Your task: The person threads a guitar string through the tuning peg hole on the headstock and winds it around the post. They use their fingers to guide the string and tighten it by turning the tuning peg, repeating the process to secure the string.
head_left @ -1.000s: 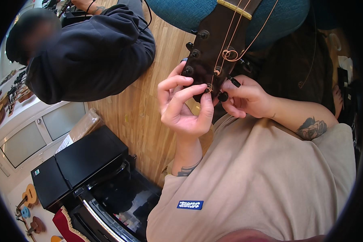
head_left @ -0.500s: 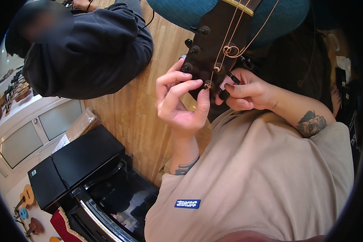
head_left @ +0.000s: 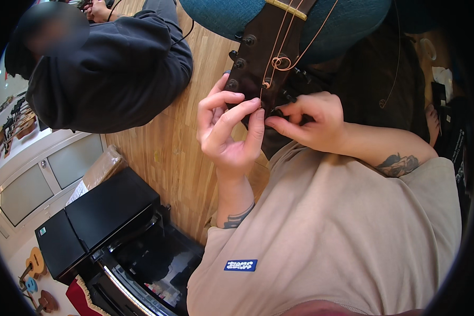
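The dark headstock [head_left: 258, 58] of a guitar lies before me, its pale nut [head_left: 287, 8] near the top of the picture. Copper-coloured strings [head_left: 275, 45] run down it, and one ends in a loose coil [head_left: 282, 63]. My left hand [head_left: 229, 129] pinches a string between thumb and finger close to the lowest tuning post, which the fingertips mostly hide. On the headstock's right edge, my right hand [head_left: 316, 121] has its thumb and bent fingers closed around a black tuning peg [head_left: 277, 112]. Another tuning peg [head_left: 288, 96] sticks out just above it.
A blue rounded surface [head_left: 221, 16] lies behind the headstock. To the left, a person in dark clothes [head_left: 110, 73] sits bent over. A glossy black cabinet [head_left: 100, 210] stands at lower left on the wooden floor [head_left: 168, 142], with a wrapped package [head_left: 102, 168] behind it. Small guitars [head_left: 36, 263] hang beyond.
The headstock and both hands sit further left in view. My right hand has turned over, its knuckles now up and its grip on the peg changed. My left hand keeps its pinch.
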`<state>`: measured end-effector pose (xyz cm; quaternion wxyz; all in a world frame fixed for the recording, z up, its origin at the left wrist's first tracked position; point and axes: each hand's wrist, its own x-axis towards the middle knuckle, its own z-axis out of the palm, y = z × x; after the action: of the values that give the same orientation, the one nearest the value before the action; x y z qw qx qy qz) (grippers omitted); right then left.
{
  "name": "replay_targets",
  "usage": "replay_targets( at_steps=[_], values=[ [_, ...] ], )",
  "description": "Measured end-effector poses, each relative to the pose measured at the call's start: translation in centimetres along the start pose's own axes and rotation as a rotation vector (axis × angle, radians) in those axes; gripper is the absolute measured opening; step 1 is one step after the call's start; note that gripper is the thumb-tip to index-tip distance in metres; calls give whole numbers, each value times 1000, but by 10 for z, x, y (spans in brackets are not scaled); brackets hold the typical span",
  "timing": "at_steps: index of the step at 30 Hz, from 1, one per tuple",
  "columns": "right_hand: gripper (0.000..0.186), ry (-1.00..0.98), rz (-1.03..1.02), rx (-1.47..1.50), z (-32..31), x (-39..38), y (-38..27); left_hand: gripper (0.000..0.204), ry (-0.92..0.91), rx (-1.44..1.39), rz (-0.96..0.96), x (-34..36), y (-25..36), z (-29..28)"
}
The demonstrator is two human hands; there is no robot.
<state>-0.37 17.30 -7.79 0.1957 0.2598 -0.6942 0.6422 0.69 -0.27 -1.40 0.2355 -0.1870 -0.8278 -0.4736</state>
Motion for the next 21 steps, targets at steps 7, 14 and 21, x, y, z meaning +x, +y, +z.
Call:
replay_targets(
  at_steps=[7, 14, 21],
  values=[
    [18, -55, 48, 100, -6, 3, -1, 18, 30, 4, -19, -3, -3, 0],
    [19, -317, 1058, 979, -15, 18, -20, 16, 18, -12, -12, -3, -4, 0],
    [23, -191, 527, 253, -9, 7, -15, 14, 34, 5, -56, -6, -5, 2]
  ],
)
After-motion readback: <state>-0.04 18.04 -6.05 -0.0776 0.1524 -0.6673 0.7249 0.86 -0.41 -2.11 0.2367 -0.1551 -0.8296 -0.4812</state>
